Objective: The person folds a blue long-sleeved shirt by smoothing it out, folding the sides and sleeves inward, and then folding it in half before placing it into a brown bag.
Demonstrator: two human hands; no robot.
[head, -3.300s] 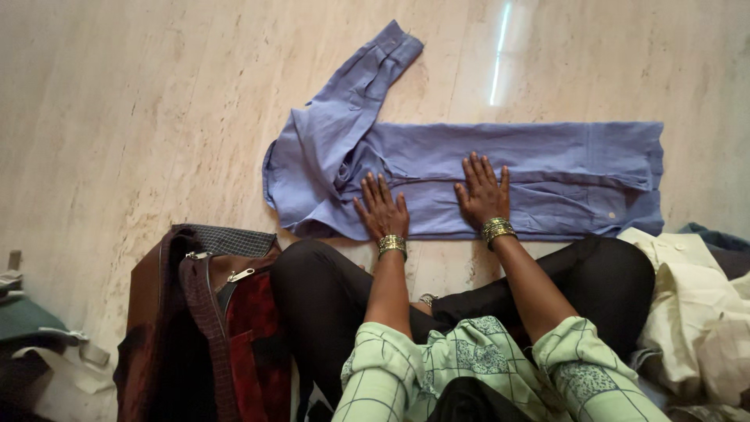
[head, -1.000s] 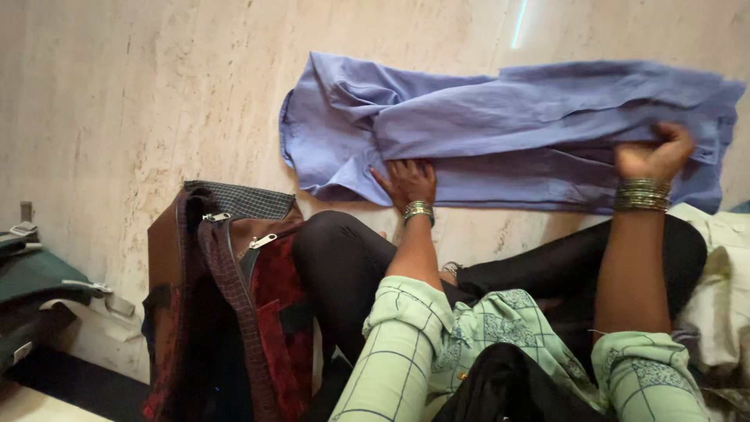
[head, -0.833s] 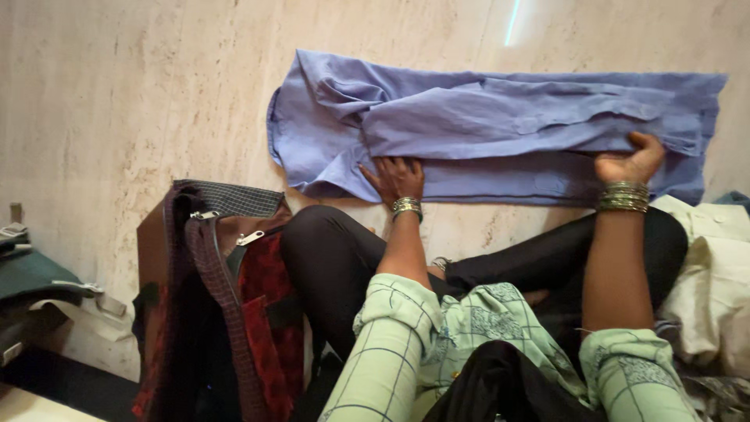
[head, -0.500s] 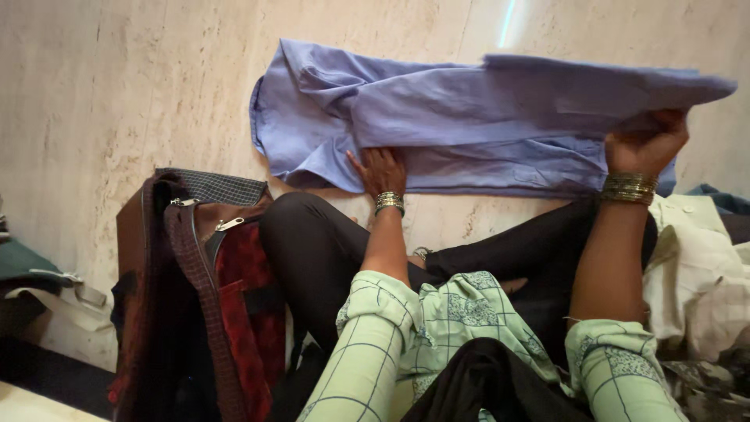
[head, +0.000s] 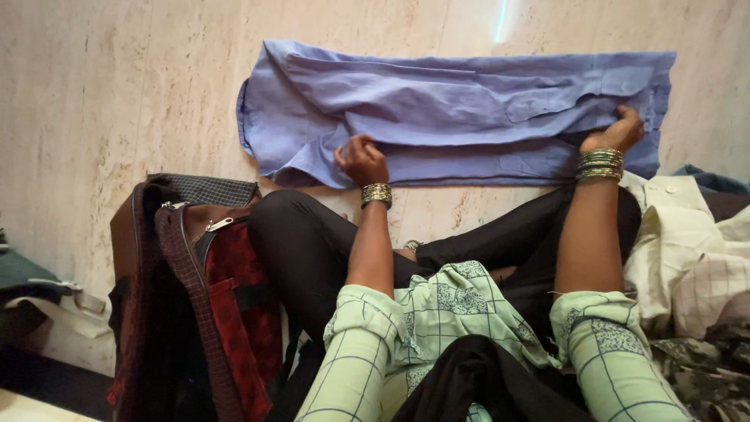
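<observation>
A blue shirt [head: 453, 101] lies folded into a long band on the pale stone floor [head: 117, 94] in front of my crossed legs. My left hand [head: 361, 159] is curled on the shirt's near edge towards its left end, pinching the cloth. My right hand [head: 617, 133] grips the near edge at the right end, fingers closed on the fabric. Both wrists wear metal bangles. The sleeve is folded in over the body of the shirt.
A dark red and brown bag [head: 195, 289] with open zips stands at my left knee. A heap of cream and checked clothes [head: 695, 258] lies at my right. Green cloth [head: 23, 273] sits at the far left edge.
My right hand lifted the shirt's right end and has laid it back down flat. My left hand went from lying flat to pinching the near edge. The sleeve got folded in earlier.
</observation>
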